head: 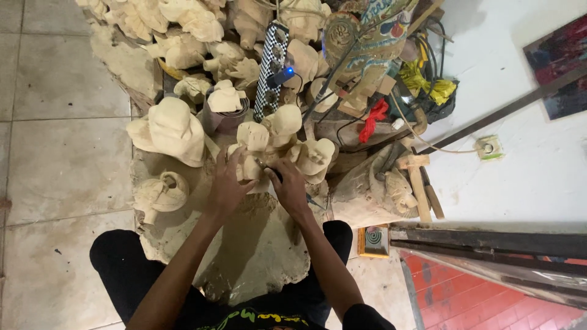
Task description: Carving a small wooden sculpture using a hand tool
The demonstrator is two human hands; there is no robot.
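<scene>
A checkered power strip (271, 67) stands among pale wooden carvings; right of it, red cloth (374, 116), farther right a wall socket (488, 147).

The floor (61, 153) on the left is of pale square tiles with dark joints. On the right rises a white wall (520, 177) with a socket (489, 147) and a dark picture (559, 61) far right. Near right lies a red surface (465, 293), perhaps painted brick, under a dark beam (489, 241).

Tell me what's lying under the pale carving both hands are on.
The pale carving sits on a dusty, wrinkled sheet spread over the floor tiles. The left hand and right hand cover its base, so the contact spot is hidden.
</scene>
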